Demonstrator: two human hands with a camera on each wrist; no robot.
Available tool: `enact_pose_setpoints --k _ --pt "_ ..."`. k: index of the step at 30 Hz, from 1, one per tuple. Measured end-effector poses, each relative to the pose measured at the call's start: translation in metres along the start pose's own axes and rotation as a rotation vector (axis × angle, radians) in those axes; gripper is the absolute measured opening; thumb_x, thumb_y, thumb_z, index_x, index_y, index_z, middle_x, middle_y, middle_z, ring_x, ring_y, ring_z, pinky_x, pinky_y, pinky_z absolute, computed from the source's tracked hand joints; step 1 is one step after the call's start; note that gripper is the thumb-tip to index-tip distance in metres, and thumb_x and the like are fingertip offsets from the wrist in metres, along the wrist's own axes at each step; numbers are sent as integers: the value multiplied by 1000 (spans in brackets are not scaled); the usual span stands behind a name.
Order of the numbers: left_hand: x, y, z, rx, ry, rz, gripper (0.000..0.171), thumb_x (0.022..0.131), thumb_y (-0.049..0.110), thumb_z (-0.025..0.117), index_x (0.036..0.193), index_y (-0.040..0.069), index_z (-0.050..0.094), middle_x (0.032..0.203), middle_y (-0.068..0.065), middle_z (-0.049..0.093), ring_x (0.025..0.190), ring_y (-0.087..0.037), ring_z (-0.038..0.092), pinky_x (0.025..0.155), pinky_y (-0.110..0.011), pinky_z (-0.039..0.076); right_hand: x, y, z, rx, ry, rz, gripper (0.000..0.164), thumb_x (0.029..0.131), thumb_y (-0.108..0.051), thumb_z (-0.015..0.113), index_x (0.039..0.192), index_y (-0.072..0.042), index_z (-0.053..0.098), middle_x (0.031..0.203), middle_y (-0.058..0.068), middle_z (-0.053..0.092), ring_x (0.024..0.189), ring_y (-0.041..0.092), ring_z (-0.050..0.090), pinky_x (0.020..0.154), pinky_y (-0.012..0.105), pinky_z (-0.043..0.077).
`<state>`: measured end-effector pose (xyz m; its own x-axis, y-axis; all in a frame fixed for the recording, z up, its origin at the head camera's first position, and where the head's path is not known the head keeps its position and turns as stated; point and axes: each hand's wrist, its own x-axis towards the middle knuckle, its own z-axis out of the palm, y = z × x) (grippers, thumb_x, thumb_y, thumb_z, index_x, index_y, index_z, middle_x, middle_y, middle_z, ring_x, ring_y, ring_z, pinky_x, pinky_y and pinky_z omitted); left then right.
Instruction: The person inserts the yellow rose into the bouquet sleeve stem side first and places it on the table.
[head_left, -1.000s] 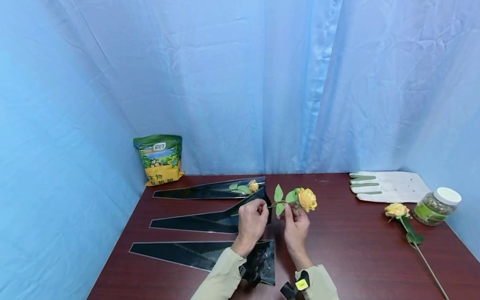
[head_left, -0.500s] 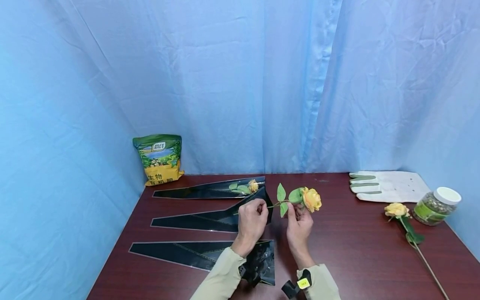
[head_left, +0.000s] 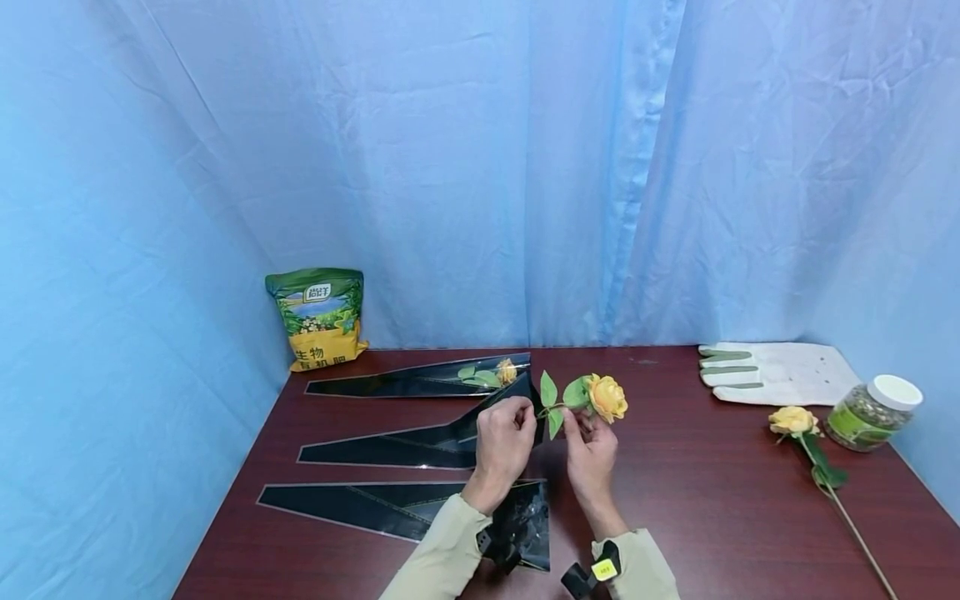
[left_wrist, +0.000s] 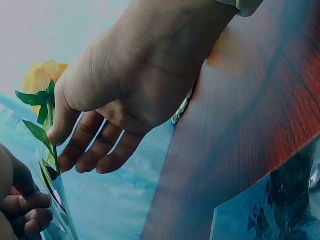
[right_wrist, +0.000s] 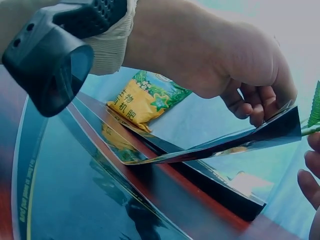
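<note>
My left hand [head_left: 504, 446] pinches the wide mouth of a black-and-clear flower sleeve [head_left: 390, 448], lifting that end off the table. In the right wrist view, the raised sleeve [right_wrist: 280, 129] slopes up to the left fingertips. My right hand [head_left: 594, 458] pinches the stem of a yellow artificial rose [head_left: 607, 397] just below its bloom. The stem's lower part runs into the sleeve mouth, while leaves [head_left: 549, 388] and bloom stay outside. The left wrist view shows the rose [left_wrist: 42, 82] upright beside the right hand's thumb.
A sleeve with a rose [head_left: 507, 372] lies behind; another sleeve [head_left: 322, 500] lies in front. Fertilizer bag [head_left: 318, 321] stands back left. On the right are a second yellow rose [head_left: 793, 420], a work glove [head_left: 795, 372] and a white-lidded jar [head_left: 873, 412]. Blue curtains surround the table.
My right hand moved the rose slightly right, then back left, bringing its leaves closer to the sleeve mouth. My left hand has held its place at the sleeve.
</note>
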<state>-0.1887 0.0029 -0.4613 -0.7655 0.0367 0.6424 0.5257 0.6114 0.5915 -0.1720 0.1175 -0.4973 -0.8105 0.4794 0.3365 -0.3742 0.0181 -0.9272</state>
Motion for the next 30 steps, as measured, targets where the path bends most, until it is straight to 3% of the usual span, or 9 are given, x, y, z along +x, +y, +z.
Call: enact_pose_setpoints --k 9,16,26,30 --pt "-1 1 0 -12 20 34 12 89 1 68 79 6 73 60 -2 60 52 -6 51 53 -8 37 0 0 1 46 -23 39 19 94 1 64 96 21 64 75 -16 66 66 -2 64 64 16 53" --pt "-1 3 0 -36 6 46 9 89 0 69 82 5 74 64 -3 64 54 -7 53 53 -9 40 -1 1 2 39 -76 88 19 94 -1 65 99 18 65 78 -13 66 66 3 65 63 19 54" --pt "0 6 -2 -53 -11 66 9 89 1 69 82 4 73 63 -3 62 55 -6 53 53 -9 39 -2 6 4 9 -87 88 14 88 5 69 92 18 65 76 -16 65 68 -5 60 62 13 50" --pt "-1 6 -2 -54 -17 63 8 89 1 69 83 4 74 64 -3 63 55 -7 54 53 -9 40 0 6 4 48 -65 177 9 87 4 71 91 13 69 76 -16 67 70 -4 61 65 13 51"
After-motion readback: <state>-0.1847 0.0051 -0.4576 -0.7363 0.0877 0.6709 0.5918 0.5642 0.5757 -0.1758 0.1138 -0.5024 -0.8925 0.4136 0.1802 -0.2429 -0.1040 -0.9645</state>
